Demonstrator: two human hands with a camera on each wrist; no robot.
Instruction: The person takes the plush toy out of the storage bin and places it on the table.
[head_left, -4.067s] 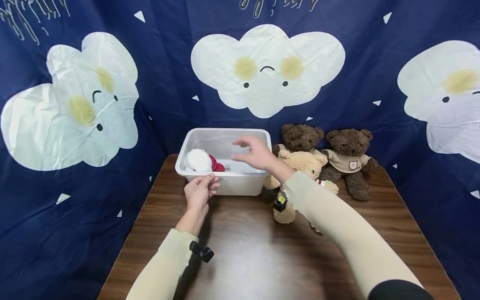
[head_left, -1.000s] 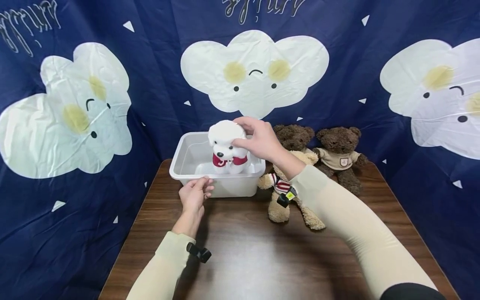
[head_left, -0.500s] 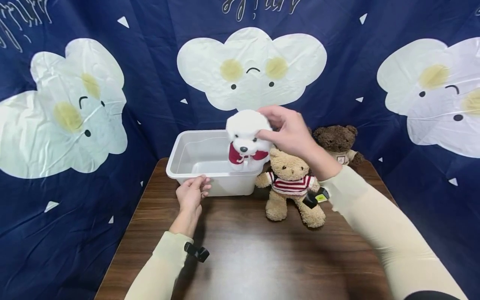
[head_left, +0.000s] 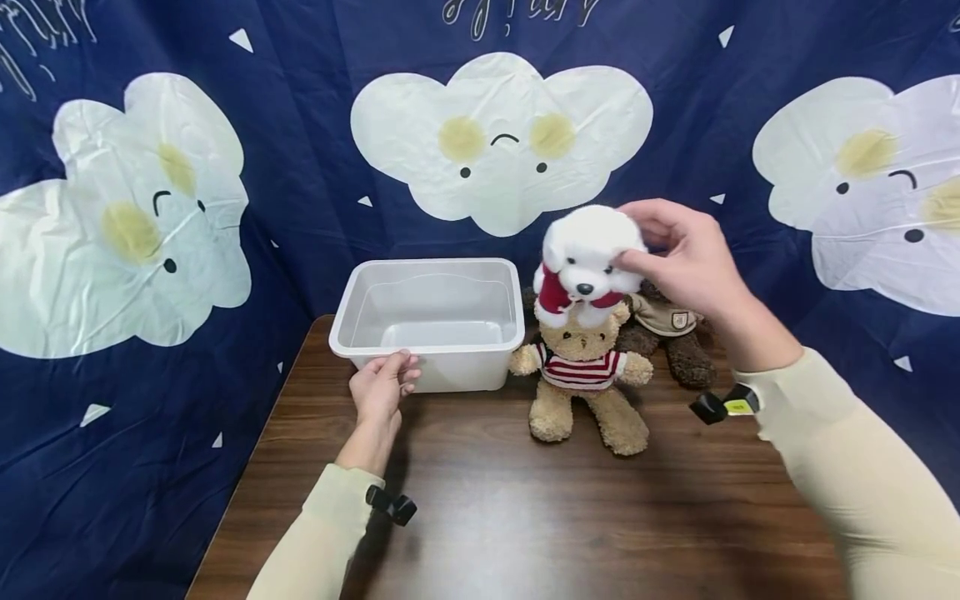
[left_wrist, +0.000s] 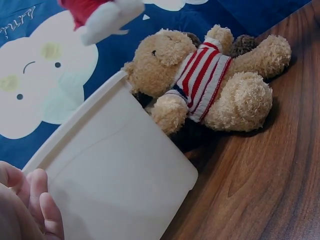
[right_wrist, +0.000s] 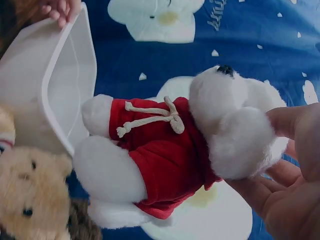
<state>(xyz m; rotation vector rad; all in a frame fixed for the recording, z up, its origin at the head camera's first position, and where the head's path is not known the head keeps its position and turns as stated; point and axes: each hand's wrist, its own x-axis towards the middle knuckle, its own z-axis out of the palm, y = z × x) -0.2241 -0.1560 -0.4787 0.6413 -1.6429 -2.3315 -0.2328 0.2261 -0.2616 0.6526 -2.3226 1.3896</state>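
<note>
My right hand [head_left: 690, 262] grips a white plush dog [head_left: 588, 246] by the head. The dog wears a red hoodie with a pale drawstring [right_wrist: 172, 120] and hangs above the table, in front of a tan teddy bear's head in the head view. That teddy bear [head_left: 581, 371], in a red-and-white striped sweater, sits just right of a white plastic bin [head_left: 450, 371]. With thumb and fingers, my left hand [head_left: 381, 390] holds the bin's front rim. Inside the bin, only its bare walls and floor show. The left wrist view catches only the dog's lower part [left_wrist: 107, 20].
Behind the tan bear is a dark brown teddy bear [head_left: 678, 329] in a beige shirt, partly covered by the dog and my right hand. All stand on a brown wooden table [head_left: 510, 500]. A navy cloth with white clouds [head_left: 502, 142] hangs behind and at both sides.
The white plush dog, first lying in the bin, was gripped by my right hand, lifted out and carried right, past the bin's edge. My left hand has stayed on the rim.
</note>
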